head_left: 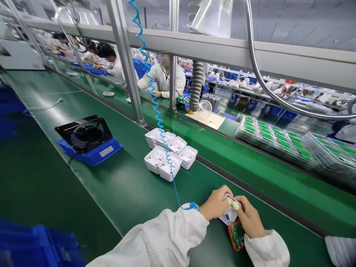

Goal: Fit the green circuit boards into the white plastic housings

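My left hand [214,204] and my right hand [250,218] close from both sides on a small white plastic housing [227,217]. Pale yellow covers sit on the thumbs, which press on the inside of the housing. Just below it, by my right hand, is a green circuit board [237,236] in an orange frame; whether that hand touches it I cannot tell. A blue wrist strap [191,206] with a coiled cord is on my left wrist. Further up the bench stand several stacks of similar white housings [170,165].
A black fan [88,134] rests on a blue bin [107,151] to the left. Trays of green boards [278,142] are piled at the right, beyond the bench's dark edge strip. The coiled blue cord [159,118] hangs across the view. A co-worker [167,79] sits opposite.
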`<state>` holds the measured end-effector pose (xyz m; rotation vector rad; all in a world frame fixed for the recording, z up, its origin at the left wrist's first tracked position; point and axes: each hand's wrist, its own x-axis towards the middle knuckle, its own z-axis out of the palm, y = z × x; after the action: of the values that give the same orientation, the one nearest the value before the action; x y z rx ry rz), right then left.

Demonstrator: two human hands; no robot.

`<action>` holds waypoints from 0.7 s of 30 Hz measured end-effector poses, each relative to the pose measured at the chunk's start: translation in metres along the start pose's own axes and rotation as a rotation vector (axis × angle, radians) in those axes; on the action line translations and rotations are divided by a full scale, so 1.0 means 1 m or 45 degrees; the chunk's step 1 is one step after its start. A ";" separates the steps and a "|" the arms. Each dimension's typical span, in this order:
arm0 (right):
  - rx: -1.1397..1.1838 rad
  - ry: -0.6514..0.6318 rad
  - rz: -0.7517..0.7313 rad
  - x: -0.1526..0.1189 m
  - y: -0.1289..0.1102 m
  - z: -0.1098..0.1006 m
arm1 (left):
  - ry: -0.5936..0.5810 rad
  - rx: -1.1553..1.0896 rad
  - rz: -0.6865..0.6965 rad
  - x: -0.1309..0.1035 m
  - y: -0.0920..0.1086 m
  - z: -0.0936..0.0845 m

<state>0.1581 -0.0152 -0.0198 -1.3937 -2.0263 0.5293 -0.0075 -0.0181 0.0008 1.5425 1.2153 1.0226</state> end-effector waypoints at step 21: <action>-0.404 0.061 -0.200 -0.005 -0.022 0.015 | 0.175 0.047 -0.181 0.003 -0.013 0.009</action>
<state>0.1344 -0.0272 -0.0180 -1.3919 -2.2277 0.1070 -0.0016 -0.0149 -0.0139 1.4106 1.4254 1.0308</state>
